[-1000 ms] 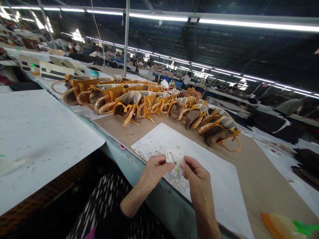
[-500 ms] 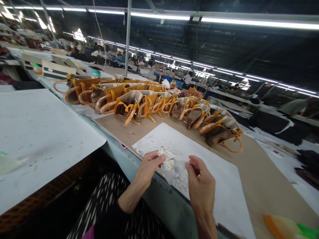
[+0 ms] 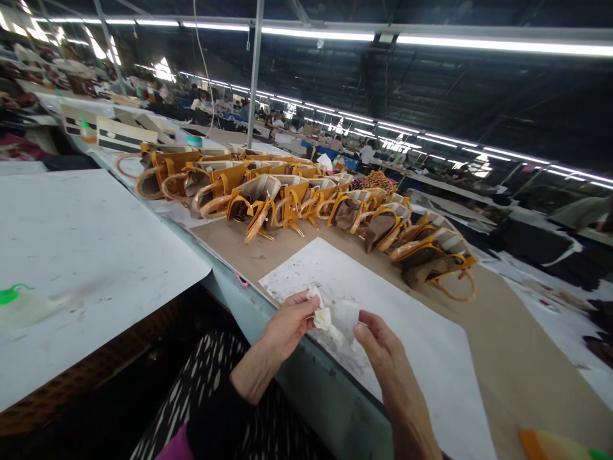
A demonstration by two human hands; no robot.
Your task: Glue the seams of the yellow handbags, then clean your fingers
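Over the near edge of a smudged white sheet, my left hand is closed on a crumpled white cloth with a yellowish spot; it may be tissue. A thin, flat part of it stretches to the right, where my right hand pinches its edge between thumb and fingers. Both hands are close together, just above the sheet. Beyond them stand rows of mustard-yellow handbags with wrapped round handles and brown linings.
Brown paper covers the table. At left is another white-topped table with a green-capped bottle. An orange-and-green object lies at lower right. A metal pole rises behind the bags. People work far back.
My right hand has closed in on the cloth and now pinches its edge. The cloth is more spread between my hands. The view has shifted slightly left.
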